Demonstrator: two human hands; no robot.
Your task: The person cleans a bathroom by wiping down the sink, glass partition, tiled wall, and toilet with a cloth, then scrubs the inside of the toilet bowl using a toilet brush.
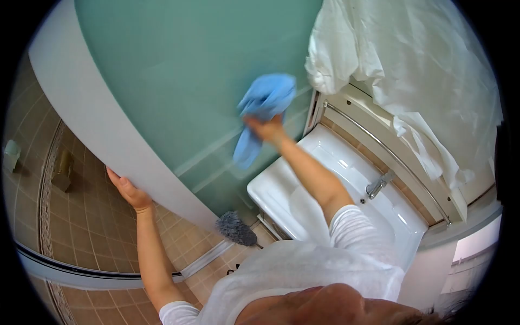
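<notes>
A blue cloth (269, 92) is bunched in my right hand (265, 129), pressed against the green frosted glass panel (189, 70); part of it hangs below the hand. My left hand (130, 192) rests on the edge of the white door frame (108, 108), thumb and fingers partly visible and apart, with some fingertips hidden behind the edge. Under my right forearm is the white sink (319, 157) with a chrome faucet (379, 185).
A grey fluffy duster (236, 228) lies near the floor below the panel. White plastic sheeting (422, 65) hangs at the upper right, above a chrome towel rail (387, 151). Brown tiles (92, 216) line the left side.
</notes>
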